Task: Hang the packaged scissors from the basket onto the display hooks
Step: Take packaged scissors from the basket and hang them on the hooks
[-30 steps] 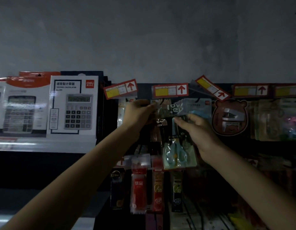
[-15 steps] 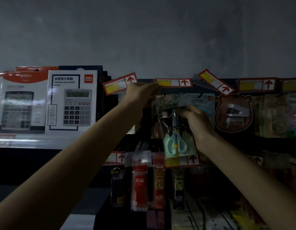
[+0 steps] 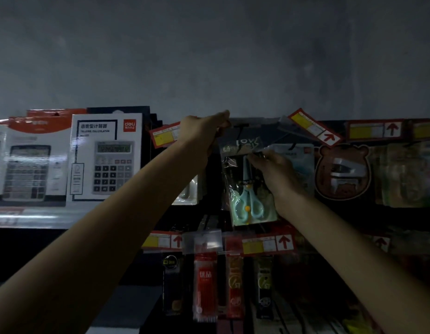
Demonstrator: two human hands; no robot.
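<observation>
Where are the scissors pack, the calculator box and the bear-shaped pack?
scissors pack (image 3: 247, 200), head view, on the mint-green handles
calculator box (image 3: 110, 174), head view, on the pictured keypad
bear-shaped pack (image 3: 342, 172), head view, on the bear's face

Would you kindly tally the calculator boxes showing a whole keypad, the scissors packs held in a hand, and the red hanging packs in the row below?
Calculator boxes, whole keypad: 2
Scissors pack, held by the right hand: 1
Red hanging packs: 2
Total: 5
</observation>
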